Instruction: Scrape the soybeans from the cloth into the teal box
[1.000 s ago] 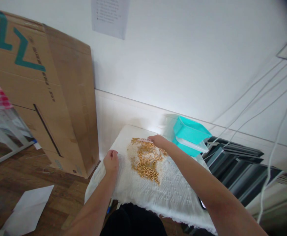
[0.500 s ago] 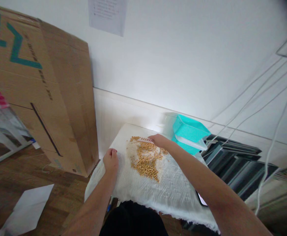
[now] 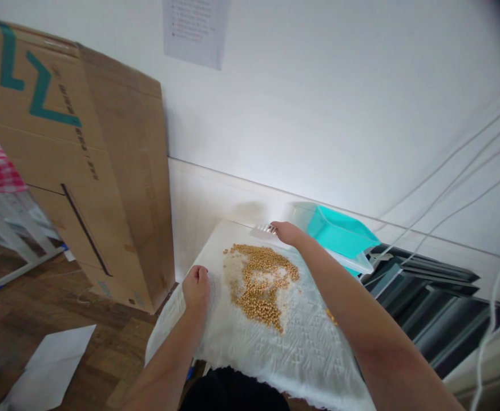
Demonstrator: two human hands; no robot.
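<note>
Beans (image 3: 262, 308) on cloth (image 3: 310, 359), teal container (image 3: 339, 233) alongside

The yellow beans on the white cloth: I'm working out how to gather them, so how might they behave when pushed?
The yellow beans look small and round, so they would probably roll and scatter. Lying loose, they'd likely shift separately rather than as one mass. The textured weave of the white cloth may slow them a little.

Open lane on the surface (image 3: 241, 345), nearside of the beans (image 3: 261, 308); wall (image 3: 301, 114) shuts off the back, teal bin (image 3: 342, 232) and right arm (image 3: 361, 325) crowd the right!
</note>
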